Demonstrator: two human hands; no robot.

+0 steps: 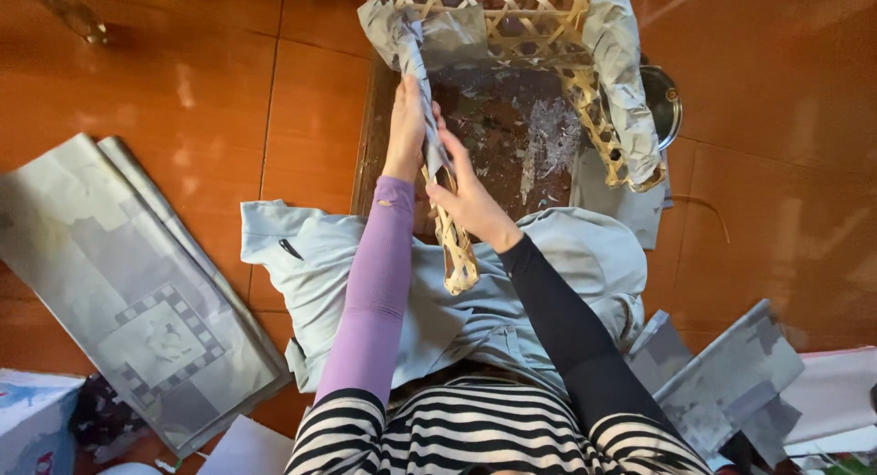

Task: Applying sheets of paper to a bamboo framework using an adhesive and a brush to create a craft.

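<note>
Overhead view of a seated person lining an open-weave bamboo basket point(512, 23) with grey paper. The basket lies tipped on a low wooden board point(370, 137), its mouth toward the person and its near rim point(454, 247) reaching over the board's near edge to the lap, so that the rim sits within reach of both hands.

The left hand point(405, 128), in a purple sleeve, is closed around a twisted paper strip point(411, 50) and holds it against the rim. The strip runs away from the hand toward the far left corner of the basket, where it joins a crumpled sheet; the hold appears to keep the strip taut along the weave. The right hand point(470, 201), in a black sleeve, pinches the same strip lower down, fingers pressed to the bamboo just above the bare end of the rim, probably to flatten the paper onto it.

A second sheet point(621, 82) already wraps the basket's right side, draped over its edge. The board's middle carries pale smears and scraps point(539, 137), likely paste residue. A metal bowl point(665, 105) shows partly beyond the board's right edge, behind the wrapped side.

A pale cloth point(311, 256) covers the lap, evidently as protection. Folded paper point(137, 292) lies on the floor point(183, 82) at the left, and torn pieces point(731, 374) at the right, each beside the arm nearest it.
</note>
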